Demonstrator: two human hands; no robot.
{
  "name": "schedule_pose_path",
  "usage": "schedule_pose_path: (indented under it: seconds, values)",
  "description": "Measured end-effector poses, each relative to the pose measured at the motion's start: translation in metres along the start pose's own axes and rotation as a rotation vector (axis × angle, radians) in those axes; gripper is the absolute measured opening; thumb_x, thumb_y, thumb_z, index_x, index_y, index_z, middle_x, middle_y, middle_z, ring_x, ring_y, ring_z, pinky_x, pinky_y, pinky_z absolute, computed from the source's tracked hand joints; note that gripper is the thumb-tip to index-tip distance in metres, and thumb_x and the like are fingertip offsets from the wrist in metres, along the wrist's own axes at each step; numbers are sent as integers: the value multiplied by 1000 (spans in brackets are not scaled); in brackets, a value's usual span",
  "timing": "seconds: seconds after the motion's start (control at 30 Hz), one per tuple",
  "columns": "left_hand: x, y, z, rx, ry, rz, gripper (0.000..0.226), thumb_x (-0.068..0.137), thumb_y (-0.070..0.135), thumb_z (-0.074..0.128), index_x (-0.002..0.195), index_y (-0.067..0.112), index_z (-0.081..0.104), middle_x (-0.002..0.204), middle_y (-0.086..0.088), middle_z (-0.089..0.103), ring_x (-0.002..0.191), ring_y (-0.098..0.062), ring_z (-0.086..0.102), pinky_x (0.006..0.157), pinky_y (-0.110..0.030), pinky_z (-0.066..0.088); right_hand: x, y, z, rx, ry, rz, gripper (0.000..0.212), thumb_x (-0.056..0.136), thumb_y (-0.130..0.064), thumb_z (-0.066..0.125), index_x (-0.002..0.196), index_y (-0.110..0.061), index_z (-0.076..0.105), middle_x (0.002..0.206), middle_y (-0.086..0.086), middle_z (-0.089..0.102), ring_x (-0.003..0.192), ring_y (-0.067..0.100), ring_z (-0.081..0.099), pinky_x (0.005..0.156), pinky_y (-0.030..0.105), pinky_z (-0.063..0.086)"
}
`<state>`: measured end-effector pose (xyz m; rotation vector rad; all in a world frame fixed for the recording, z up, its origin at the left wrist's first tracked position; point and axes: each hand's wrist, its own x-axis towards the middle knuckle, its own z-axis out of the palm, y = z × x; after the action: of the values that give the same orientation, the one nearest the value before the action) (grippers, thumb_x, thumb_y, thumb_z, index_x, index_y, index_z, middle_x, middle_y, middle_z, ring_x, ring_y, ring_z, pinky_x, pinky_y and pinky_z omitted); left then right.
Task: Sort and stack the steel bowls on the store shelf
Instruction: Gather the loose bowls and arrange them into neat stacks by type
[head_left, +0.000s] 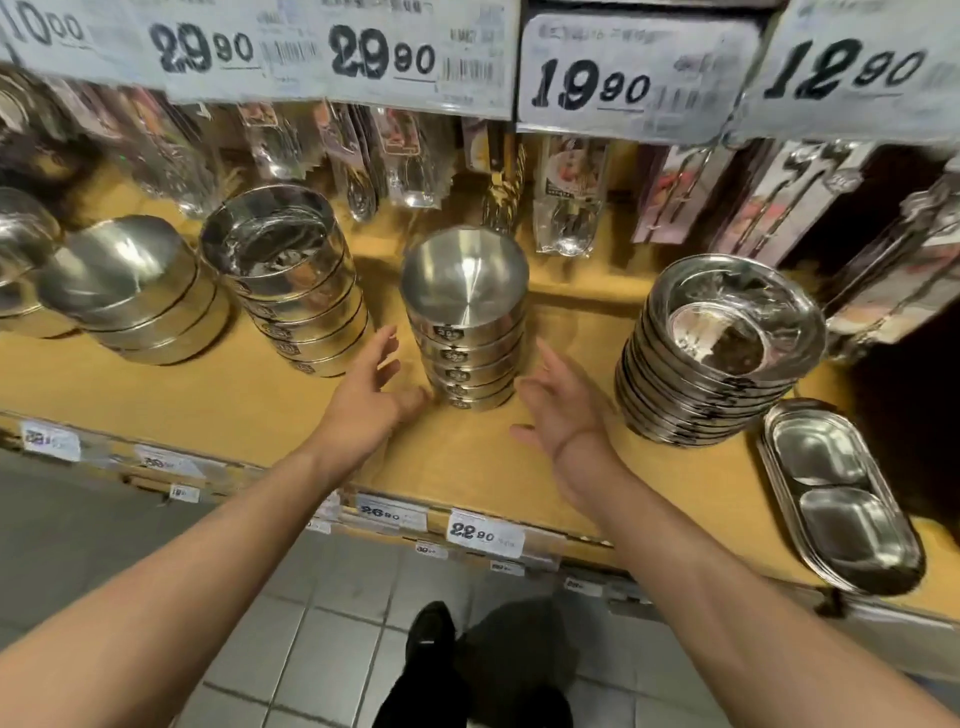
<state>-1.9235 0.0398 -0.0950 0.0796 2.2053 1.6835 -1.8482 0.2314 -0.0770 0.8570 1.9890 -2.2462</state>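
A stack of several small steel bowls (465, 322) stands upright in the middle of the wooden shelf (218, 405). My left hand (371, 395) hovers just left of the stack's base, fingers spread and relaxed, thumb close to the lowest bowl. Just to the right of the stack is my right hand (561, 410), palm turned toward it, fingers straight. Neither hand holds anything. Left of centre stands a stack of wider shiny bowls (283, 280), and further left a leaning stack of matte bowls (135, 291).
A pile of rimmed steel plates (722, 353) sits to the right, with oval divided trays (841, 493) at the shelf's front right edge. Packaged cutlery (569, 197) hangs behind. Price tags line the shelf edge and the shelf above. Tiled floor lies below.
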Motion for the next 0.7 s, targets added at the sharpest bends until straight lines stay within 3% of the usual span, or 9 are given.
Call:
schedule_pose_path:
  seconds: [0.07, 0.13, 0.2, 0.3, 0.37, 0.5, 0.7]
  values:
    - [15, -1, -3, 10, -109, 52, 94, 75, 24, 85, 154, 37, 37, 159, 11, 40, 140, -13, 43, 109, -34, 43, 13, 5, 13, 40, 2, -1, 58, 103, -24, 55, 156, -38, 36, 137, -23, 55, 115, 5, 57, 104, 45, 52]
    - [26, -2, -1, -10, -192, 117, 80, 73, 31, 83, 144, 42, 50, 151, 11, 51, 136, -12, 51, 113, -35, 43, 21, 9, 21, 102, 44, 16, 54, 104, -27, 52, 154, -41, 36, 110, -41, 53, 97, -10, 56, 100, 39, 53]
    - [34, -1, 3, -22, -237, 164, 67, 78, 27, 80, 135, 50, 56, 144, 13, 58, 132, -7, 55, 109, -24, 45, 24, 11, 23, 156, 80, 13, 52, 106, -26, 48, 155, -39, 36, 117, -36, 53, 95, -14, 55, 94, 33, 54]
    - [45, -2, 5, -51, -288, 176, 71, 84, 12, 78, 142, 44, 52, 146, 15, 57, 133, -4, 54, 99, -12, 46, 23, 11, 23, 224, 87, -57, 46, 107, -24, 47, 152, -33, 43, 145, -19, 56, 125, 4, 59, 100, 36, 55]
    - [51, -2, 6, -61, -327, 170, 76, 86, 4, 76, 150, 32, 46, 146, 16, 57, 133, -2, 53, 97, -11, 46, 21, 10, 22, 297, 96, -94, 38, 107, -20, 49, 140, -38, 52, 137, -18, 63, 129, 11, 59, 101, 36, 55]
    - [56, 7, 14, -41, -367, 189, 71, 88, 4, 75, 142, 40, 49, 129, 36, 61, 120, 15, 55, 86, -3, 46, 17, 11, 21, 325, 168, -117, 40, 107, -17, 49, 141, -37, 53, 140, -7, 65, 123, 5, 63, 93, 28, 58]
    - [53, 8, 22, -53, -375, 198, 73, 89, 14, 78, 151, 32, 44, 136, 27, 61, 126, 6, 55, 95, -9, 46, 17, 15, 14, 320, 192, -122, 45, 106, -15, 44, 148, -32, 50, 141, -3, 64, 127, 10, 61, 92, 28, 58]
